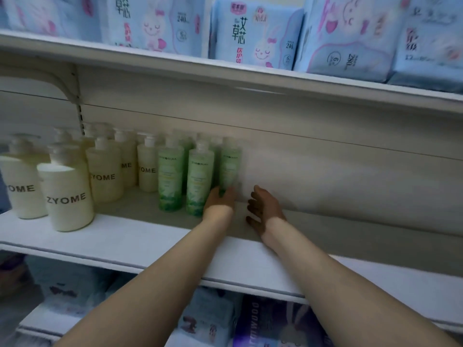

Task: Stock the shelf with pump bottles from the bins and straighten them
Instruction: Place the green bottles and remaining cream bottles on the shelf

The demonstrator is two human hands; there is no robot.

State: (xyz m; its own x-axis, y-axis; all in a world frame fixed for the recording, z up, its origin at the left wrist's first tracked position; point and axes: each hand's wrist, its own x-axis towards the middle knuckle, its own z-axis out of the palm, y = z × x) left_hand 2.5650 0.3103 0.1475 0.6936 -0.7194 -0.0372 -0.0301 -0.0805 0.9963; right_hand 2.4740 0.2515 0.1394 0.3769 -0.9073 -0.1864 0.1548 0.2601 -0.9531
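Several green pump bottles stand in rows on the white middle shelf [140, 241]. My left hand [220, 200] grips the base of the rightmost green bottle [230, 169], which stands upright deep on the shelf. My right hand [263, 209] hovers just to the right of that bottle with its fingers loosely spread, holding nothing. Left of the green group stand several cream pump bottles marked ZYOME [66, 196], some set further forward than others.
The shelf stretch to the right of my hands is bare back to the rear panel [350, 171]. An upper shelf [225, 71] carries blue soft packs [253, 33]. Below, a lower shelf holds more packaged goods [275, 321].
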